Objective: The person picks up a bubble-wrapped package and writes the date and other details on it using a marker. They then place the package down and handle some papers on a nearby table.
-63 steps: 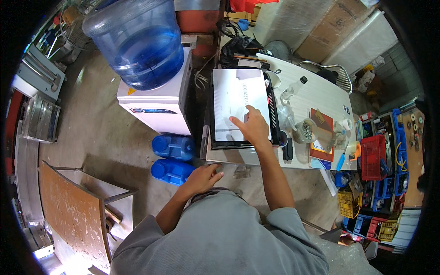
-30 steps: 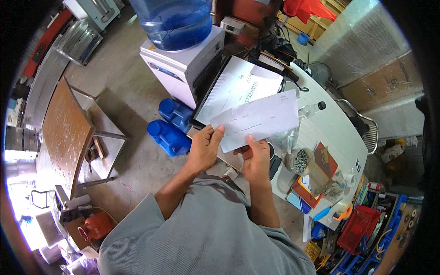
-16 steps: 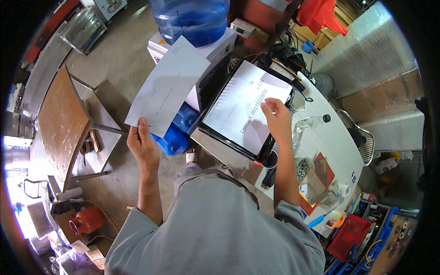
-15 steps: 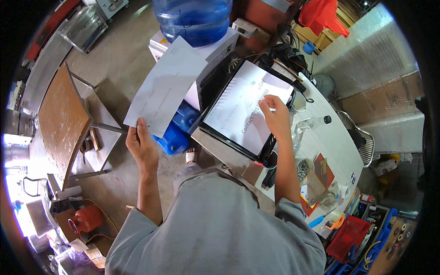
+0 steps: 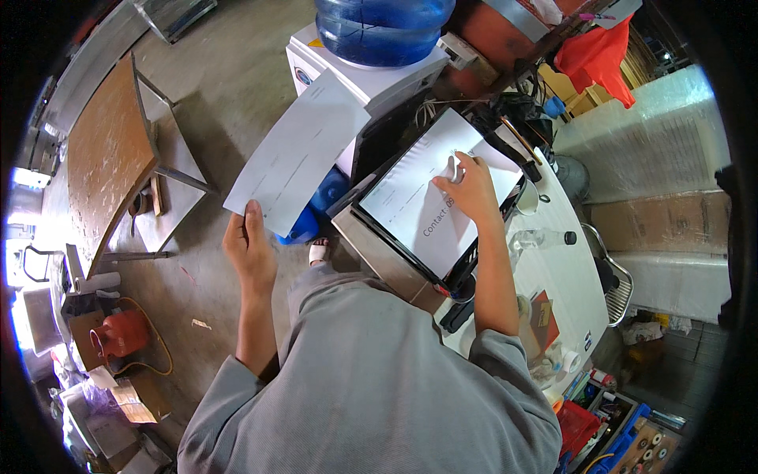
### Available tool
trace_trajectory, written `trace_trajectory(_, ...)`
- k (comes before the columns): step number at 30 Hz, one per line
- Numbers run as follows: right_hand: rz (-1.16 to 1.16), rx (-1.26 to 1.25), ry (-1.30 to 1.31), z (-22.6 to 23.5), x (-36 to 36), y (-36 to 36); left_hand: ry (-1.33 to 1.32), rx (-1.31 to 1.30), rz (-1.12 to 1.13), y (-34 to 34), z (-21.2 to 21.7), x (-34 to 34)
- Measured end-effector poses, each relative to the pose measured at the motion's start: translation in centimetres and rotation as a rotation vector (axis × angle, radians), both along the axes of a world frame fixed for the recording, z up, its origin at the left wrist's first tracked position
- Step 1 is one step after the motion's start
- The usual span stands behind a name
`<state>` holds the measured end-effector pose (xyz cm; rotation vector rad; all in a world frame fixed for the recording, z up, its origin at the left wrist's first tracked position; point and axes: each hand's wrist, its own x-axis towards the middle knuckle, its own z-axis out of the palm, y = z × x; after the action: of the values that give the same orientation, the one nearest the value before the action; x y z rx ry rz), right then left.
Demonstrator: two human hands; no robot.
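Note:
My left hand [image 5: 251, 246] grips the lower corner of a white printed sheet of paper [image 5: 304, 146], thumb on top, holding it up off the table's left side. On the right, my right hand [image 5: 472, 191] reaches over more printed paper [image 5: 407, 186] lying in a black tray [image 5: 395, 242]. Its thumb and forefinger pinch a curled bit of the top sheet, and the hand covers part of the print. The tray rests at the near left end of a pale table [image 5: 564, 261].
Behind the raised sheet stands a white water dispenser [image 5: 379, 91] with a blue water jug [image 5: 384, 31]. Beside the tray are a mug [image 5: 527, 199] and a clear plastic bottle [image 5: 543, 238]. A worn wooden table [image 5: 106, 170] and red gas cylinder [image 5: 120, 335] stand left.
The view has shifted, so the surroundings sit differently. My right hand has moved slightly left over the tray, and the top sheet curls more at its fingers. My left hand still holds its sheet.

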<state>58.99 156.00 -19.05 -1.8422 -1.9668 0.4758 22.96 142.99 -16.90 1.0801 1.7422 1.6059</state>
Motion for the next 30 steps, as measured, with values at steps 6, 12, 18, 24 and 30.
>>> trace_trajectory(6,0.036,-0.058,0.089,-0.2,0.3,0.4,-0.051,0.08,-0.008,0.9,1.0,1.7)
trace_trajectory(12,0.04,-0.012,0.143,-1.0,0.8,-0.1,0.008,0.046,-0.091,0.6,1.3,1.8)
trace_trajectory(18,0.016,-0.081,0.226,-0.3,1.3,-0.6,0.004,0.027,-0.096,1.0,1.0,2.7)
trace_trajectory(24,-0.003,-0.113,0.317,0.2,2.1,-1.3,-0.026,0.016,-0.13,1.5,0.5,4.2)
trace_trajectory(30,-0.019,-0.133,0.423,1.3,2.1,-2.0,-0.018,-0.007,-0.136,1.6,1.0,5.1)
